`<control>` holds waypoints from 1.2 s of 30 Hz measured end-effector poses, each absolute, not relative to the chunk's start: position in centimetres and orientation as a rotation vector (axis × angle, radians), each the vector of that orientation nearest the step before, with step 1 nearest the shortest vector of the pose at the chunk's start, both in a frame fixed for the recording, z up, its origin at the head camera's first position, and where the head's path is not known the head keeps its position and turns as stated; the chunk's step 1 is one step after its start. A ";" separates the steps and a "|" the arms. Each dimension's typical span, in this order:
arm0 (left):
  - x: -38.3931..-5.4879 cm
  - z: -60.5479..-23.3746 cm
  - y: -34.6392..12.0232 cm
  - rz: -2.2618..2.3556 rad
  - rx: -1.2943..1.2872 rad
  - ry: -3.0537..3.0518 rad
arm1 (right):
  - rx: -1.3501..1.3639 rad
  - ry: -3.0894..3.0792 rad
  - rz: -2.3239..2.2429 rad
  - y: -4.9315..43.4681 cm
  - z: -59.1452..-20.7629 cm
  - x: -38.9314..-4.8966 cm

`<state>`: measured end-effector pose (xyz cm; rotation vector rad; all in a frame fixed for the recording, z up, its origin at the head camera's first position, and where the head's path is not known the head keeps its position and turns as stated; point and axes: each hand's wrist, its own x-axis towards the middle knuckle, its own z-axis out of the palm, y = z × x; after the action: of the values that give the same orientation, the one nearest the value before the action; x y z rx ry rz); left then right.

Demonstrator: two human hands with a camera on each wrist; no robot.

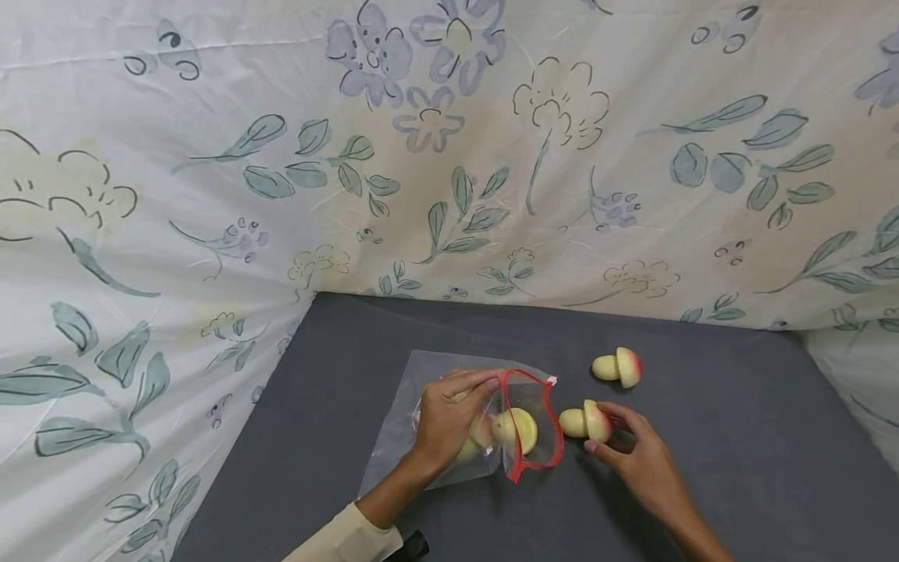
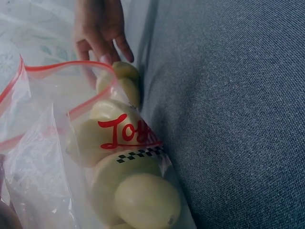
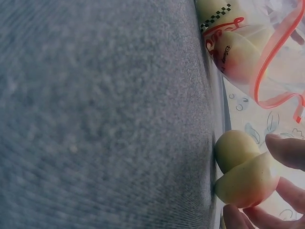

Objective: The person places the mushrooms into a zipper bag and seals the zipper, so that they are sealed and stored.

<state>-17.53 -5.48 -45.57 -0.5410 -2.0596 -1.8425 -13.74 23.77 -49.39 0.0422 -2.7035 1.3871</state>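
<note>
My left hand pinches the upper edge of a clear zip bag with a red rim, which lies on its side with its mouth gaping to the right. Inside it are several pale yellow toy mushrooms; one with its round cap sits near the mouth. Just outside the opening, my right hand holds another toy mushroom by its red-tinged cap, thumb on the near side and fingers on the far side. Its stem points toward the bag.
A further toy mushroom lies on the dark grey cloth surface, beyond my right hand. A flower-printed sheet hangs behind and at the sides. Below my left sleeve is a small black object.
</note>
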 end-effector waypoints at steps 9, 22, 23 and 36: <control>-17.5 -45.5 -5.5 -1.848 -0.537 -2.069 | 0.057 -2.685 1.418 23.9 -49.7 -13.8; -17.6 -45.4 -5.4 -1.856 -0.548 -2.069 | 0.049 -2.698 1.341 24.1 -50.0 -13.9; -17.6 -45.4 -5.4 -1.857 -0.548 -2.069 | 0.036 -2.718 1.334 24.2 -49.9 -13.8; -17.5 -45.5 -5.4 -1.842 -0.559 -2.070 | -0.025 -2.800 1.340 24.6 -49.7 -13.3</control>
<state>-17.51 -5.38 -45.49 -0.5586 -2.0702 -1.8422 -13.35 24.57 -49.70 -0.0247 -2.8000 1.3405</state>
